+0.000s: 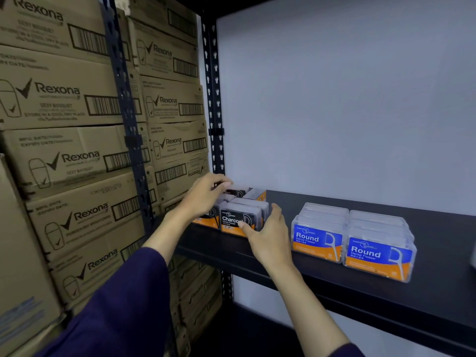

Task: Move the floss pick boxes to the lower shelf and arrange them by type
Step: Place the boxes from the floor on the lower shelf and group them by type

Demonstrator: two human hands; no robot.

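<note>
Shelf: a black metal shelf ran from left to right in front of a pale wall, with the floss pick boxes standing on it
Charcoal boxes: a cluster of black-and-orange Charcoal boxes stood at the left end of the shelf, packed side by side in rows
Round boxes: two rows of blue-and-orange Round boxes stood further right on the same shelf, apart from the Charcoal group
Left hand: the left hand reached over the back of the Charcoal cluster, fingers curled and pinching the top of a rear box
Right hand: the right hand lay against the right side of the front Charcoal box, fingers straight and together, thumb touching its front face
Surroundings: stacked Rexona cartons filled the left side behind a perforated upright
</note>
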